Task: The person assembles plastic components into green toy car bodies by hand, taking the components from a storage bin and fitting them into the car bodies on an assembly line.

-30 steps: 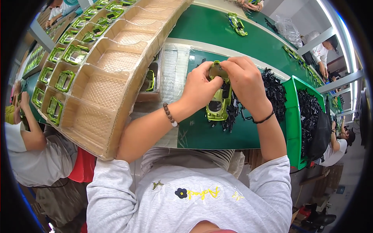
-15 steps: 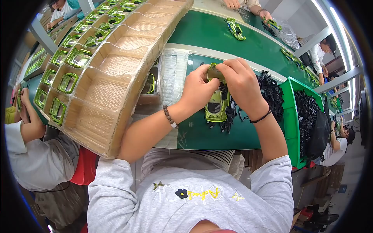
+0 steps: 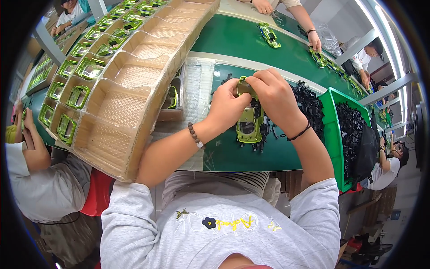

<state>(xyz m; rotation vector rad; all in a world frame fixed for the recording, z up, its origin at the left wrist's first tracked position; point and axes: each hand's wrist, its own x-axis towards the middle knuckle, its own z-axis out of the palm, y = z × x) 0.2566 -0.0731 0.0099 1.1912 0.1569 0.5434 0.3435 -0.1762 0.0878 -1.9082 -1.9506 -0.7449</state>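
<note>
A lime-green toy car body shell (image 3: 249,127) is held between both my hands over the green work mat (image 3: 228,154). My left hand (image 3: 227,106) grips its left side, thumb across it near the far end. With bent fingers, my right hand (image 3: 274,96) pinches the far end from the right and covers part of the shell. Whether a small part sits in those fingers is hidden. Small black plastic parts (image 3: 258,146) lie under and beside the shell, and a larger heap of black parts (image 3: 309,105) spreads just right of my right hand.
At left a brown compartment tray (image 3: 117,101) holds several green shells, overlapping a box with another shell (image 3: 172,97). A green bin (image 3: 333,134) of black parts stands at right. Beyond runs a green conveyor belt (image 3: 233,38) carrying a car shell (image 3: 268,35). Other people work around.
Both my hands keep their hold on the shell, shifting only slightly. Across the belt, another person's hand has moved nearer and reaches down to a shell on the belt.
</note>
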